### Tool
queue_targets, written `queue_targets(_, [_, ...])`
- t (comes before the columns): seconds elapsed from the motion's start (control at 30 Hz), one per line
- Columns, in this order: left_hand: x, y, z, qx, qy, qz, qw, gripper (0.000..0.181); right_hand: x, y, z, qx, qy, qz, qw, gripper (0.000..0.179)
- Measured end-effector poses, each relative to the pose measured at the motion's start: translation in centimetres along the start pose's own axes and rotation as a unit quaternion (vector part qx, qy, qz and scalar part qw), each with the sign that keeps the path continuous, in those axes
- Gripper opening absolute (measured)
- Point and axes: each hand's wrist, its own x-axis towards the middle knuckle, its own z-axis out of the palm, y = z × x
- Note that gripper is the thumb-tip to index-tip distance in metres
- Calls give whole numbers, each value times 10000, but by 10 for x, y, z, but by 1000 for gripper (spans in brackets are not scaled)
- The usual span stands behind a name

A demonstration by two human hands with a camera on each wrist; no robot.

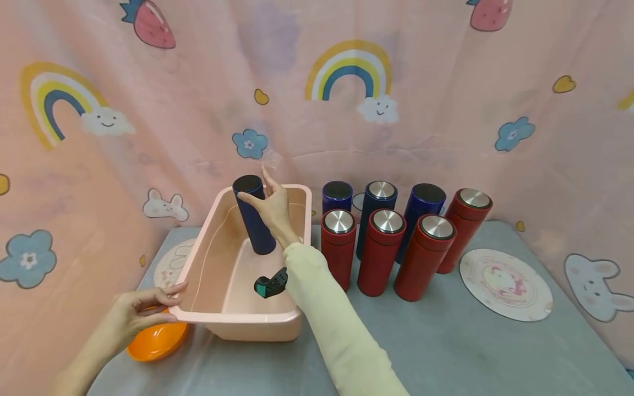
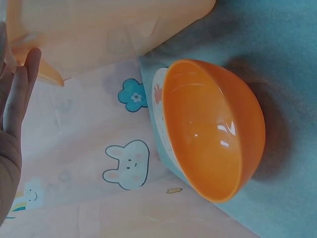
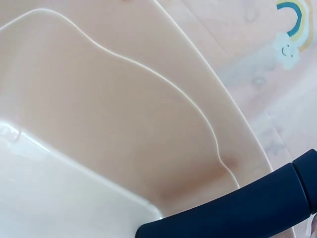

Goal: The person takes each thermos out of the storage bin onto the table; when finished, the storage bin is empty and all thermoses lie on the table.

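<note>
A pink plastic tub (image 1: 238, 318) sits at the left of the table. My left hand (image 1: 131, 316) pinches its near-left corner, fingers on the rim and thumb lower down. Inside the tub a dark blue thermos (image 1: 255, 225) with a black top stands at the far side, its base on the tub floor. My right hand (image 1: 274, 209) is at the thermos's upper right side. The thumb lies across its front, while the index finger points up straight past the lid. In the right wrist view, the thermos (image 3: 237, 210) crosses the lower right, with only a sliver of hand showing.
Right of the tub stand several red thermoses (image 1: 338, 253) and blue thermoses (image 1: 421, 212), close together. An orange bowl (image 2: 213, 129) sits under the tub's near-left corner. A round printed mat (image 1: 505, 285) lies at right; another (image 1: 170, 264) is partly behind the tub. A patterned curtain (image 1: 436, 126) hangs behind.
</note>
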Motion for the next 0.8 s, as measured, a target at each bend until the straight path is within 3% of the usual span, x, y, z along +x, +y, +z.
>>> queue_targets(0.3, [1, 5, -2, 151, -33, -246, 9996, 26, 5, 9, 0, -239, -106, 461, 9986, 85])
queue_targets(0.57, [1, 5, -2, 192, 6, -235, 9995, 26, 6, 10, 2, -434, -152, 715, 9964, 80])
queue_targets(0.8, [-1, 2, 0, -73, -3, -148, 9999, 27, 5, 12, 3, -452, -35, 718, 9964, 78])
